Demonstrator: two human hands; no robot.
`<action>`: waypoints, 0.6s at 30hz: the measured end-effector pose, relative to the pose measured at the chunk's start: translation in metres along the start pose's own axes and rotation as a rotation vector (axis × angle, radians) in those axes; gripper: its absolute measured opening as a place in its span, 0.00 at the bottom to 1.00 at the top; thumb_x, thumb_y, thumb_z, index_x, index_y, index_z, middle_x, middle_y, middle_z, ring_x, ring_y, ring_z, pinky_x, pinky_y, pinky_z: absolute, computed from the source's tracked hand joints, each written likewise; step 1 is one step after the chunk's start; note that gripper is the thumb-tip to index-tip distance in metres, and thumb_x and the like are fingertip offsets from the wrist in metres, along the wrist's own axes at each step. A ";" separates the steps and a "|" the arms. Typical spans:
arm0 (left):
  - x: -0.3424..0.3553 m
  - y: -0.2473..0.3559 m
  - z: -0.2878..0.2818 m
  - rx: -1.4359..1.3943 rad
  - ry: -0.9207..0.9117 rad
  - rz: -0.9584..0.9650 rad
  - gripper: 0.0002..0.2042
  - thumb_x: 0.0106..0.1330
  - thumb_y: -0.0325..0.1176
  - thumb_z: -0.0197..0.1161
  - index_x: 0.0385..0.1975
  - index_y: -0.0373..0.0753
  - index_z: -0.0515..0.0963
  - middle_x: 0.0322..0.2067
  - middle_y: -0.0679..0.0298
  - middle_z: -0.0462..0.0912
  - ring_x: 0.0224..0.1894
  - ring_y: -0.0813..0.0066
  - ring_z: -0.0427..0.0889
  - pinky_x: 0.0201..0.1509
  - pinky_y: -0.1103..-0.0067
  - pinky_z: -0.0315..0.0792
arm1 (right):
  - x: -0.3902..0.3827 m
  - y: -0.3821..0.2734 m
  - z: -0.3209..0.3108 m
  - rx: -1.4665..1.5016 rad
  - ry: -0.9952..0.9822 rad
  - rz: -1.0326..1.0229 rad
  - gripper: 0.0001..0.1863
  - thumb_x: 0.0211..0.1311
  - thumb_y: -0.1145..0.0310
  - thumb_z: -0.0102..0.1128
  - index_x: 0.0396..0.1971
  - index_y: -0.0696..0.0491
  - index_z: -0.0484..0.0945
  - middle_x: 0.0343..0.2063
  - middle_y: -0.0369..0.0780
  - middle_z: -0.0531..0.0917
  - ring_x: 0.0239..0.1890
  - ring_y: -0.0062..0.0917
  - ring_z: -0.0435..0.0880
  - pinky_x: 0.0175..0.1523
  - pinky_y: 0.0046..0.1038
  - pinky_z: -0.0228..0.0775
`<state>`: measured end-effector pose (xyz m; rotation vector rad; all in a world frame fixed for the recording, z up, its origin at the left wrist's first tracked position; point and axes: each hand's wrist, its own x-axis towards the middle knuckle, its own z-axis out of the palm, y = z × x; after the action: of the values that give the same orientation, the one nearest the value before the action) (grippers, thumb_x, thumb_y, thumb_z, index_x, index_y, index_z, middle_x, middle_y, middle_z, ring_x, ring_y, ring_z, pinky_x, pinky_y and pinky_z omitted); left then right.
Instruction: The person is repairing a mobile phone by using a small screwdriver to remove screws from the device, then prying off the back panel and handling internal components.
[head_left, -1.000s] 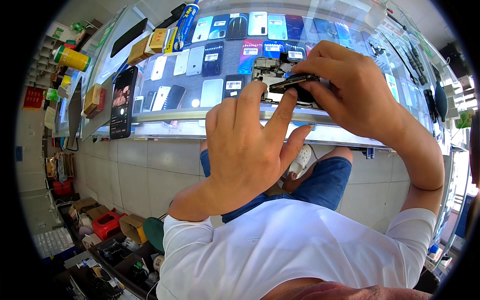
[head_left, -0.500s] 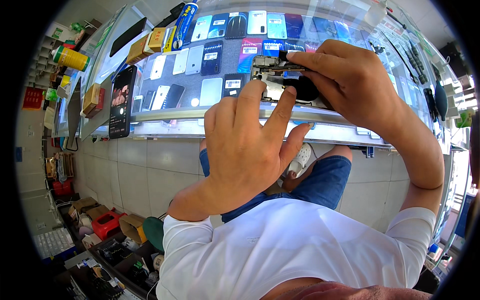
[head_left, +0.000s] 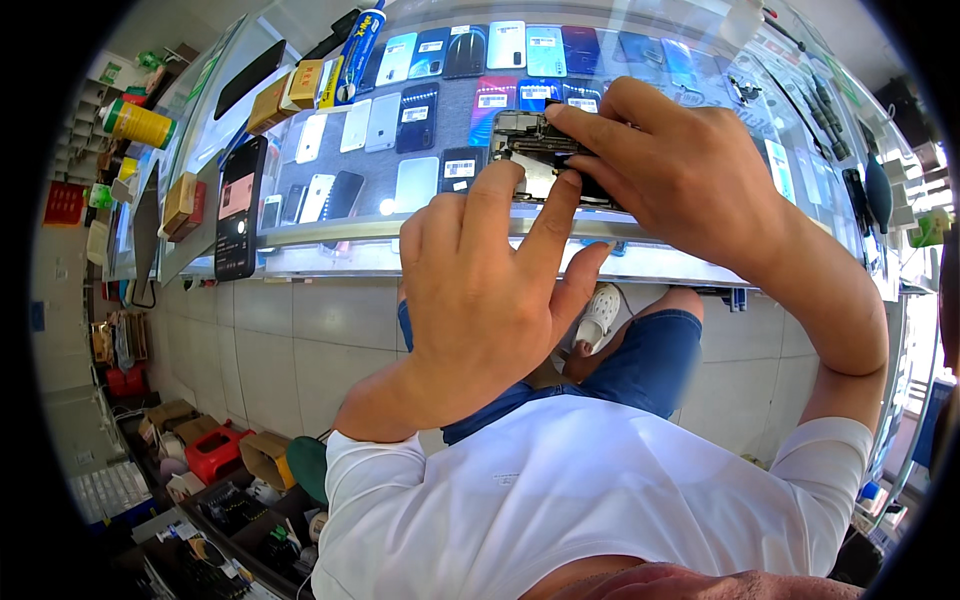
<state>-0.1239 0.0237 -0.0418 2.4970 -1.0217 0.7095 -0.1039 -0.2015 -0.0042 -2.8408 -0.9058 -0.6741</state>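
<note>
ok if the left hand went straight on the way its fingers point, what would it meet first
The left hand would most likely meet the opened phone first; it shows at the index and middle fingers' ends, though contact and depth are unclear.

An opened phone body (head_left: pixel 537 182) lies sideways near the front edge of the glass counter (head_left: pixel 340 232) — its silvery interior exposed. A slim dark part (head_left: pixel 542 147) sits over that interior, roughly along its length.
</note>
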 end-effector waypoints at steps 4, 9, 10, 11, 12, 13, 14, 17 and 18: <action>0.000 0.000 -0.001 0.001 0.002 0.006 0.21 0.66 0.44 0.72 0.57 0.44 0.85 0.53 0.55 0.77 0.45 0.58 0.74 0.49 0.65 0.65 | 0.002 0.002 -0.001 0.070 -0.038 0.019 0.21 0.66 0.67 0.70 0.60 0.47 0.84 0.38 0.37 0.81 0.26 0.33 0.84 0.28 0.34 0.78; 0.000 -0.001 -0.002 -0.015 -0.008 -0.001 0.21 0.66 0.44 0.72 0.57 0.44 0.85 0.54 0.54 0.77 0.46 0.57 0.74 0.50 0.64 0.66 | 0.002 -0.001 -0.007 0.074 -0.086 0.046 0.22 0.67 0.68 0.68 0.61 0.46 0.83 0.41 0.38 0.81 0.28 0.35 0.84 0.31 0.36 0.78; 0.001 -0.001 -0.002 -0.018 -0.009 0.000 0.21 0.66 0.44 0.72 0.57 0.44 0.85 0.54 0.54 0.77 0.46 0.57 0.74 0.50 0.64 0.66 | 0.002 -0.001 -0.008 0.076 -0.096 0.056 0.22 0.68 0.68 0.68 0.61 0.46 0.83 0.41 0.39 0.81 0.28 0.35 0.84 0.31 0.36 0.79; 0.001 -0.001 -0.002 -0.020 -0.010 0.000 0.21 0.66 0.44 0.72 0.57 0.44 0.85 0.54 0.54 0.77 0.46 0.56 0.74 0.50 0.64 0.66 | 0.002 -0.001 -0.008 0.078 -0.099 0.055 0.22 0.67 0.68 0.68 0.61 0.46 0.82 0.42 0.39 0.81 0.29 0.36 0.85 0.32 0.36 0.79; 0.002 -0.001 -0.002 -0.020 -0.017 0.000 0.22 0.66 0.45 0.72 0.57 0.44 0.85 0.55 0.53 0.76 0.47 0.56 0.74 0.50 0.64 0.66 | 0.002 0.000 -0.008 0.080 -0.101 0.053 0.22 0.67 0.68 0.68 0.61 0.47 0.82 0.42 0.39 0.81 0.29 0.36 0.85 0.32 0.36 0.79; 0.002 -0.002 -0.003 -0.019 -0.023 0.000 0.22 0.65 0.45 0.72 0.57 0.44 0.85 0.55 0.53 0.76 0.47 0.56 0.75 0.50 0.64 0.66 | 0.002 0.000 -0.007 0.082 -0.103 0.052 0.22 0.67 0.68 0.68 0.62 0.47 0.82 0.42 0.39 0.81 0.30 0.36 0.85 0.33 0.37 0.79; 0.002 -0.002 -0.004 -0.020 -0.029 0.001 0.22 0.65 0.45 0.72 0.57 0.44 0.85 0.56 0.52 0.76 0.48 0.55 0.75 0.50 0.64 0.66 | 0.002 0.001 -0.008 0.098 -0.103 0.047 0.23 0.67 0.69 0.68 0.62 0.47 0.82 0.42 0.39 0.81 0.30 0.37 0.85 0.33 0.37 0.79; 0.004 -0.004 -0.004 -0.018 -0.017 0.025 0.22 0.65 0.45 0.73 0.56 0.43 0.85 0.57 0.52 0.77 0.49 0.55 0.76 0.50 0.63 0.67 | 0.001 0.003 -0.008 0.151 -0.060 0.041 0.23 0.64 0.71 0.70 0.60 0.49 0.82 0.42 0.40 0.82 0.32 0.38 0.86 0.34 0.37 0.78; 0.005 -0.006 -0.003 -0.036 -0.016 0.034 0.22 0.65 0.45 0.73 0.56 0.43 0.85 0.57 0.53 0.77 0.49 0.55 0.77 0.50 0.63 0.67 | 0.000 0.003 -0.005 0.169 -0.017 0.044 0.22 0.63 0.71 0.70 0.58 0.49 0.82 0.42 0.40 0.83 0.32 0.38 0.86 0.34 0.37 0.78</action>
<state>-0.1175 0.0265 -0.0371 2.4645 -1.0749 0.6760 -0.1040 -0.2054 0.0009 -2.7118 -0.8554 -0.5418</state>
